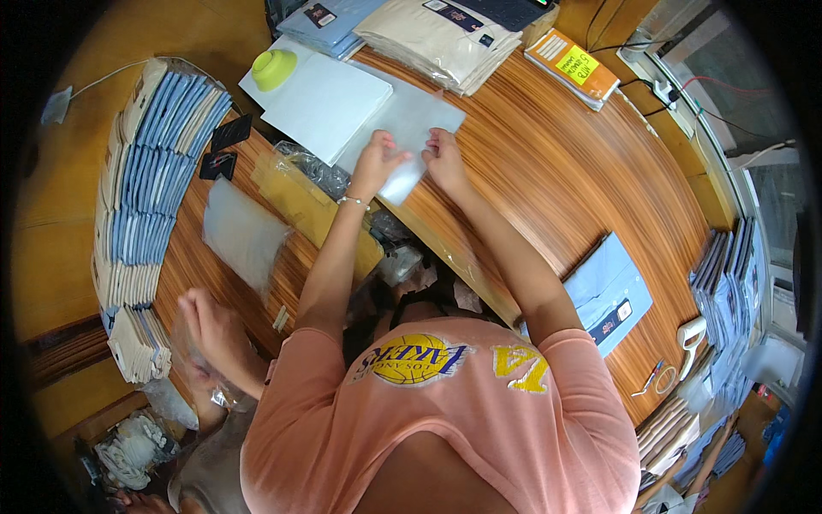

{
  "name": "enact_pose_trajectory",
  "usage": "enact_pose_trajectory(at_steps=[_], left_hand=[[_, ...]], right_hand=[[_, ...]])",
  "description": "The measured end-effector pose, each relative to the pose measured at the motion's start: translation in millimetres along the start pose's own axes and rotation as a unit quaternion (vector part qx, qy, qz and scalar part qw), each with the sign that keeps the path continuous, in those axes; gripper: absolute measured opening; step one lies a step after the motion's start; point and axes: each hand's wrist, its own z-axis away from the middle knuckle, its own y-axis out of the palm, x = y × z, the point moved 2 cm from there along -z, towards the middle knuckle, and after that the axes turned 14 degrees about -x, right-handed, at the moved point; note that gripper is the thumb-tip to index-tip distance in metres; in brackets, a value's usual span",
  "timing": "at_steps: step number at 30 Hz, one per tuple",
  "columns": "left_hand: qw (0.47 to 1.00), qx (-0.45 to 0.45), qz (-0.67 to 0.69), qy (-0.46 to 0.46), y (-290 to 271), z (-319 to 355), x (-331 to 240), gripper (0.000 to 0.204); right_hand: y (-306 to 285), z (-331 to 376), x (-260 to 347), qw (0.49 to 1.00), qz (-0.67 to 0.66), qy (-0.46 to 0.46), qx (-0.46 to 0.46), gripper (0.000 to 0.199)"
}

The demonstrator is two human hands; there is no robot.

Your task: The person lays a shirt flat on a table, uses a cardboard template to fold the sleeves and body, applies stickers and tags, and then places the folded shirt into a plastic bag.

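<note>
My left hand, with a beaded bracelet at its wrist, has its fingers curled on a clear plastic bag. Across from it, my right hand pinches the same bag near its other side. Both hands are over the table's far left part, by translucent plastic sheets that may be more bags. White paper sheets lie just left of them, with a yellow-green cup-like object on top. Close to my right forearm, a folded blue garment with a dark label lies on the table.
A co-worker's hand is at the left, near a filled plastic bag. Tall stacks of folded garments line the left side. Beige packed garments and an orange box stand at the back. A white tape dispenser lies right.
</note>
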Motion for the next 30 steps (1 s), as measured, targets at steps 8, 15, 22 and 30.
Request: enact_pose_trajectory(at_steps=[8,15,22,30], left_hand=[[0.97,-0.12,-0.011,0.21,-1,3,-39,0.018],[0.892,0.291,0.345,-0.004,-38,87,-172,0.019],[0.193,0.355,0.848,-0.343,20,44,-254,0.04],[0.452,0.62,0.572,-0.291,186,165,-222,0.084]], right_hand=[[-4,-20,-25,0.999,-0.009,0.021,0.045,0.065],[-67,-7,83,0.959,-0.054,-0.268,0.068,0.061],[-205,66,128,0.968,-0.208,0.062,0.128,0.021],[-416,103,77,0.925,-0.178,0.257,-0.216,0.009]])
